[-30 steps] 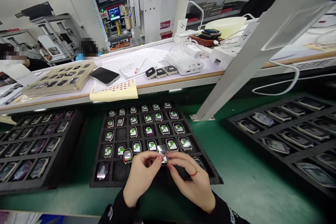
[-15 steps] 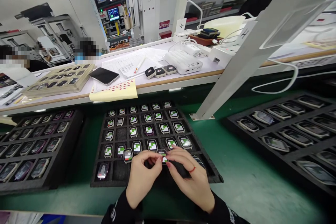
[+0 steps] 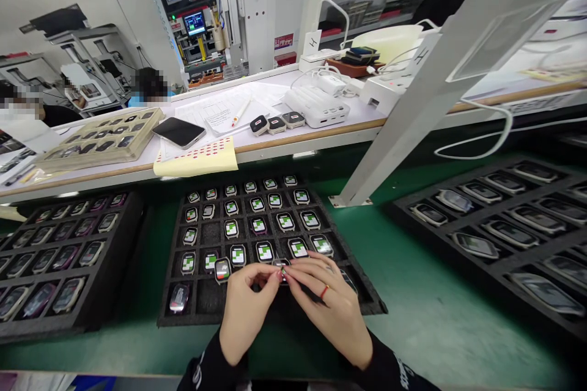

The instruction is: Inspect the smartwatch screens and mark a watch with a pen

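My left hand [image 3: 247, 305] and my right hand [image 3: 328, 302] meet over the front of a black foam tray [image 3: 211, 300]. Thumbs and fingertips of both pinch a smartwatch body [image 3: 280, 263], whose face is mostly covered by the fingers. A second smartwatch [image 3: 222, 270], its screen lit white, green and red, is tilted against my left knuckles; whether that hand grips it is hidden. Rows of strapless watches with green-and-white screens fill most tray pockets. A dark-screened watch [image 3: 178, 298] lies in the front left pocket.
Further foam trays of watches stand left [image 3: 87, 299] and right [image 3: 440, 238] on the green bench [image 3: 413, 342]. A slanted metal post [image 3: 389, 128] rises right of the middle tray. On the raised shelf lie a phone [image 3: 178, 132], several dark-topped pieces and a white charger box [image 3: 316, 105].
My right fingers have shifted slightly over the pinched watch, so less of its lit screen shows. Both hands stay in nearly the same place, and the camera view has moved a little.
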Demonstrator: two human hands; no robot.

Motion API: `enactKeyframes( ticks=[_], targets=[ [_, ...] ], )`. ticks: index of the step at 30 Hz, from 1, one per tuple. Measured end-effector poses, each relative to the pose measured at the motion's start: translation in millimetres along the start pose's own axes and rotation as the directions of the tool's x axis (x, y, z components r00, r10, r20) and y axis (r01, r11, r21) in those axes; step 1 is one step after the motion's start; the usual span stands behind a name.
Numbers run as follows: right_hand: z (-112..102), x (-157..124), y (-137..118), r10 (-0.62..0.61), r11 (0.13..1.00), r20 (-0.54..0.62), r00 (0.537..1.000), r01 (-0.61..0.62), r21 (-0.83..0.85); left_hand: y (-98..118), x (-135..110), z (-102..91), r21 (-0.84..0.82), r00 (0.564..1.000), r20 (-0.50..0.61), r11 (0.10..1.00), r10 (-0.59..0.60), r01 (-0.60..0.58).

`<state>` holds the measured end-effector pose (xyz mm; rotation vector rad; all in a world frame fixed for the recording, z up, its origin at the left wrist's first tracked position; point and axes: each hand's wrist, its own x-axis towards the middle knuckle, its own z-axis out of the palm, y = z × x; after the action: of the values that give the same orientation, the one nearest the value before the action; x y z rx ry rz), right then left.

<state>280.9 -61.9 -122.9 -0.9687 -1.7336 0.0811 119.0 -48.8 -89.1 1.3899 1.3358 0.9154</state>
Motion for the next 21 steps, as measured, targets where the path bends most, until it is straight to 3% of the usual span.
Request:
enactKeyframes(
  ticks=[9,21],
  targets=[
    [-2.2,4.6,-2.7,-0.002,1.0,0.009,1.0,0.002,-0.026,1.2,-0.8,0.4,0.053,1.0,0.002,0.998,0.017,-0.017],
    [-7.6,4.8,5.2,0.026,0.999,0.159,0.987,-0.032,0.036,1.5,-6.3,1.7,0.257,0.987,0.049,0.953,0.154,-0.162]
  ],
)
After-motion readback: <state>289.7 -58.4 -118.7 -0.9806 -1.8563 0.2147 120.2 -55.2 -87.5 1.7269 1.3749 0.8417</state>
